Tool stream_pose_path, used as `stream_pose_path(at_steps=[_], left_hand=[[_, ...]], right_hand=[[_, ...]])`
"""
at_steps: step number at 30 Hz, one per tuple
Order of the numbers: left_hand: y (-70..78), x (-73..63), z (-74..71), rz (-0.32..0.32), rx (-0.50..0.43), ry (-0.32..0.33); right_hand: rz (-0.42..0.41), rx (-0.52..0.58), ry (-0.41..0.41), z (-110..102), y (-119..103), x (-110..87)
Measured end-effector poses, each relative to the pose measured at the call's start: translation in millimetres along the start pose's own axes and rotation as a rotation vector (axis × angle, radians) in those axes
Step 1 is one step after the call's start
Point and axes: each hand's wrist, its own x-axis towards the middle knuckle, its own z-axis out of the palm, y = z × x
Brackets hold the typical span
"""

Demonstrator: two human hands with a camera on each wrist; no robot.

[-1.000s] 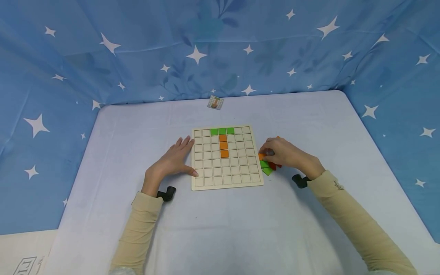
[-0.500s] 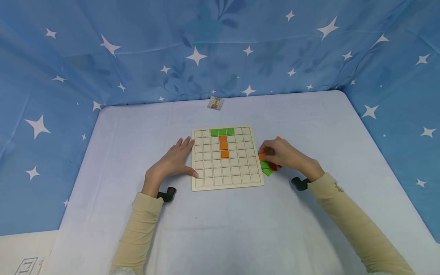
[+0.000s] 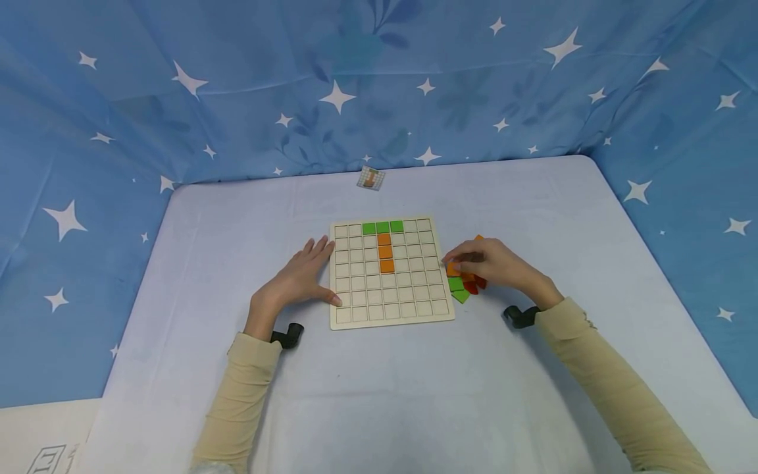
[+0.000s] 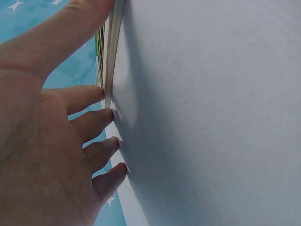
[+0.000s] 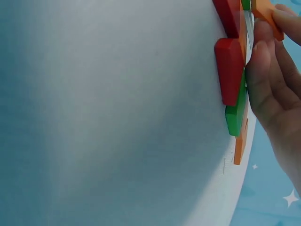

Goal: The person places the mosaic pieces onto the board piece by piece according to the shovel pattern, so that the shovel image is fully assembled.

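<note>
Tabletop | right grip pinches orange tile | pile more exposed

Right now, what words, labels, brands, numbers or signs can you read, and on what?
Nothing reads for certain.
Pale surface, head view's lower left: boxed print, cut off, too blurred.
Right sleeve: dark cuff marks, too small.
Card: any text too small.
Right wrist view: faint lines, unreadable.

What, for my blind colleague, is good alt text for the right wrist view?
A right hand pinches an orange tile beside red, green and orange pieces on a white tabletop; blue starred fabric lies beyond.
</note>
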Motion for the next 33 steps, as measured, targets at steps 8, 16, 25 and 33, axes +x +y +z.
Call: stream_pose_path(at_steps=[8, 16, 25, 33], left_hand=[[-0.7, -0.7, 0.6, 0.003, -0.007, 0.001], [-0.1, -1.3, 0.1, 0.000, -0.011, 0.000], [0.9, -1.8, -0.1, -0.002, -0.008, 0.001], [0.3, -1.3, -0.1, -0.002, -0.010, -0.001]], right_hand=[[0.099, 0.098, -0.027, -3, -1, -1.4], [0.175, 0.169, -0.031, -3, -4, -0.2], [0.246, 0.188, 0.012, 3, -4, 6.2], [0.240, 0.182, 0.003, 9, -11, 12.8]])
